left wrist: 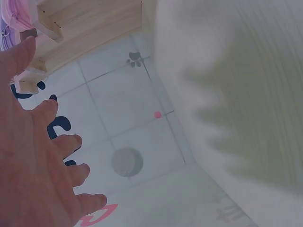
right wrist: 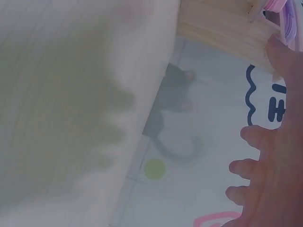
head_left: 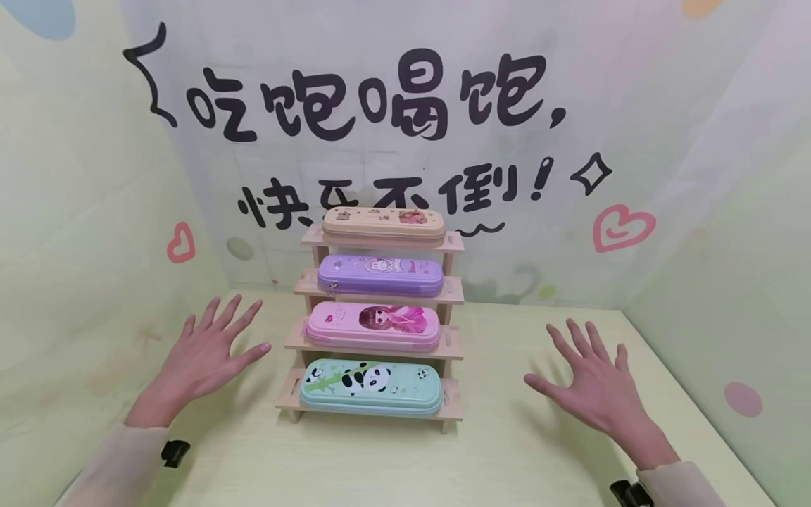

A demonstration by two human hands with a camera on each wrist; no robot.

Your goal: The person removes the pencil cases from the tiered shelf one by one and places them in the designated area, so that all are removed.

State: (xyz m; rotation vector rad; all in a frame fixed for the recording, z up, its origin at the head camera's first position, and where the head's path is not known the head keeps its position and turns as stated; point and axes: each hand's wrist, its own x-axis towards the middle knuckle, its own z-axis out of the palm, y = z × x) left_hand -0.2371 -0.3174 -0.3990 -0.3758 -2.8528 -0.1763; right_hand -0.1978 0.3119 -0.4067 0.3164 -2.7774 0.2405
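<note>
Backdrop (head_left: pixel 507 260): pale, printed with black characters.
Table (head_left: pixel 380 465): light wood-grain.
Stand (head_left: pixel 453 400): wooden, four steps, on the table between the hands.
Steps, top down: cream case (head_left: pixel 383 227); purple case (head_left: pixel 380 276); pink case (head_left: pixel 372 327); green panda case (head_left: pixel 370 387).
Left hand (head_left: pixel 201 355): fingers spread apart, near the stand's left side.
Right hand (head_left: pixel 598 391): fingers likewise spread, well apart from the stand.

Behind the pale desk (head_left: pixel 380 465) is a back wall (head_left: pixel 355 35) with big black words (head_left: pixel 420 90), a black star (head_left: pixel 592 174), a pink heart (head_left: pixel 624 229), a green dot (right wrist: pixel 155 169) and a painted gray cat (right wrist: pixel 174 90), and the right wall (head_left: pixel 735 296) has a pink dot (head_left: pixel 743 399).
</note>
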